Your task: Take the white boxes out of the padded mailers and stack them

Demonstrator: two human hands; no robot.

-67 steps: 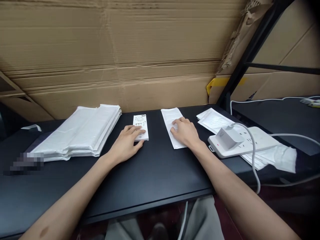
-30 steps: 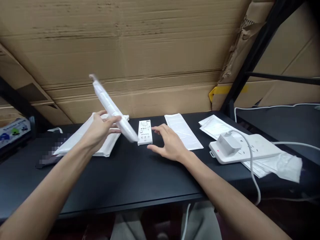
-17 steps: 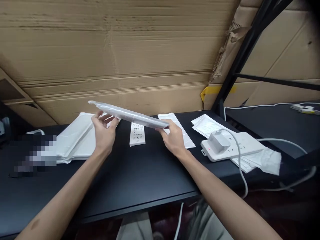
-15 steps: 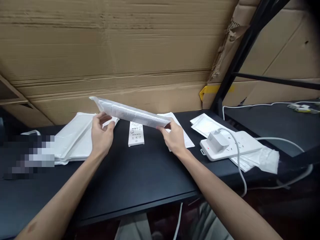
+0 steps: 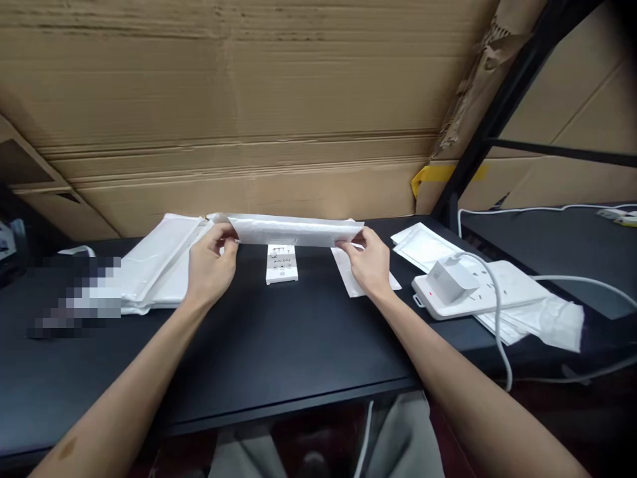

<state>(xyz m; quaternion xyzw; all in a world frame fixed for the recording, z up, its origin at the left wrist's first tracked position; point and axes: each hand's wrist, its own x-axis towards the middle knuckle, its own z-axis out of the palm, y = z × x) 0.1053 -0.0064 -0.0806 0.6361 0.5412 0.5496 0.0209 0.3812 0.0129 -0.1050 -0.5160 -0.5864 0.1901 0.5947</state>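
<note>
Between my two hands a white padded mailer (image 5: 293, 231) is held up above the desk, nearly level and seen almost edge-on. My left hand (image 5: 213, 264) pinches its left end, and my right hand (image 5: 367, 260) grips the right end between thumb and fingers. Below and behind the mailer lies a small white printed box (image 5: 282, 267), its far end hidden. Another white mailer (image 5: 348, 275) rests flat on the desk, partly covered by my right hand. To the left of my left hand is a stack of white mailers (image 5: 156, 262).
On the right, a white power strip (image 5: 490, 292) with a plugged-in adapter (image 5: 450, 280) sits on more white mailers (image 5: 421, 245), its cable looping over the front. Cardboard (image 5: 249, 99) walls the back of the black desk (image 5: 298, 345). A black metal frame (image 5: 497, 126) slants at the right.
The mailer's right end has come up and its left end down, so it is now nearly level. My left hand has closed onto its end. The whole view has shifted slightly.
</note>
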